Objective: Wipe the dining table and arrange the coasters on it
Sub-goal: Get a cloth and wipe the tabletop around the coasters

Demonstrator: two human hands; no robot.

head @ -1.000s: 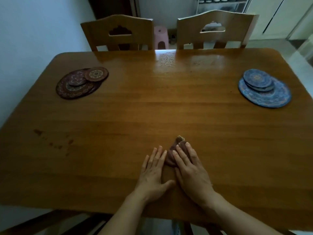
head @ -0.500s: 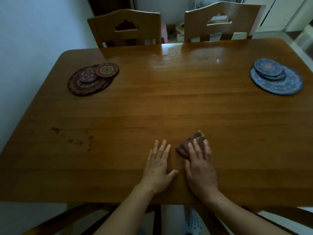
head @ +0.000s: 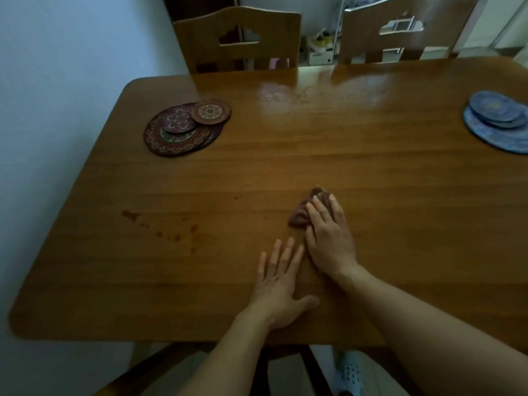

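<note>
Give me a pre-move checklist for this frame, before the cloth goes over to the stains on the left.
1. Cloth under the right hand, fingers flat on it: ok.
2. Left hand flat on the table, holding nothing: ok.
3. Stains not yet wiped, to the left of both hands: not ok.
4. Path from cloth to stains free of objects, though the left hand lies near it: ok.
5. Red coasters piled far left, blue coasters piled far right, not arranged: not ok.
6. Cloth damp enough: cannot tell.
</note>
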